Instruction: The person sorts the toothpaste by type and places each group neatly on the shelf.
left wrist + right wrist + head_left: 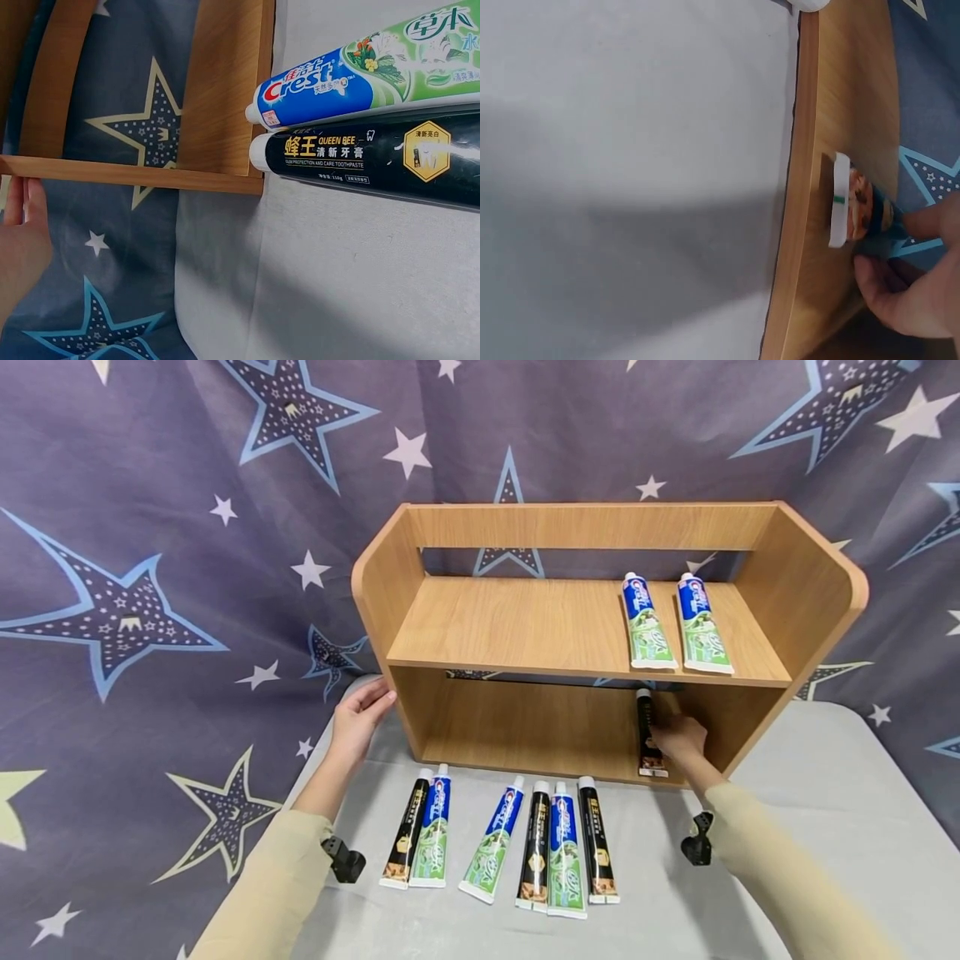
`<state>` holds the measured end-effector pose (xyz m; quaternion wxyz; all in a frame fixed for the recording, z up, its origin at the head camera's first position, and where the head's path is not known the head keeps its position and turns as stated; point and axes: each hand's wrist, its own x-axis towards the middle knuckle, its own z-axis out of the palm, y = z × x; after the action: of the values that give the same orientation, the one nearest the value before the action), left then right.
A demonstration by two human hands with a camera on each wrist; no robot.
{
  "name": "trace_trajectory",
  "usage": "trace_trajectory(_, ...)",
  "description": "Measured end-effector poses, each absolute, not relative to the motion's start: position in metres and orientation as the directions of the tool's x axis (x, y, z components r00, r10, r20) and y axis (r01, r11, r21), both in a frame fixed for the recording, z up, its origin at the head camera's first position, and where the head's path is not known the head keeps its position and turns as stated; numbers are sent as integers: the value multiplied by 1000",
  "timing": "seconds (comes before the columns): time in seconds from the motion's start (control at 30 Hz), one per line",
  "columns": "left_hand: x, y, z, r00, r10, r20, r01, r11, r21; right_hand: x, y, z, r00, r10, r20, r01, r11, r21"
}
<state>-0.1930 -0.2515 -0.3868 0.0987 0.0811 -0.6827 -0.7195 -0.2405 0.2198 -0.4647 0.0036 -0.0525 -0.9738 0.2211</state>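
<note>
My left hand rests its fingers against the left side panel of the wooden shelf unit. In the left wrist view, those fingers look fairly straight at the panel's edge. On the lower shelf, toward its right end, my right hand holds a black toothpaste tube. The right wrist view has thumb and fingers around the tube's body, its white crimped end facing the front edge; the cap end is hidden there. Two Crest toothpaste tubes, one left and one right, lie on the upper shelf.
On the grey-white tabletop, before the unit, lie several toothpaste tubes: a black one beside a Crest tube at left, others such as a tilted Crest tube nearer the middle. A star-patterned curtain hangs behind.
</note>
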Motion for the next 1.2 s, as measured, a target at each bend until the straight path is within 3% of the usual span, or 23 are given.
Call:
trace_trajectory(0.13,-194,-251,-387,-966,-258,19,35,-58,998,-234,227,-463,-995,95,-39,103,905,-413)
trace_trajectory(0.37,-194,-251,-386,-964,-267,7,20,-48,999,-210,231,-461,-986,165,-35,156,811,-564)
trace_trajectory(0.5,-194,-251,-386,-966,-259,4,15,-41,999,-195,233,-461,-990,144,-7,118,782,-612)
trace_trajectory(0.97,-193,-253,-392,-964,-266,8,27,-68,997,-149,229,-471,-994,67,-90,112,680,-724)
trace_trajectory(1.2,-193,-253,-390,-965,-262,16,30,-51,998,-130,208,-482,-993,24,-117,102,684,-723)
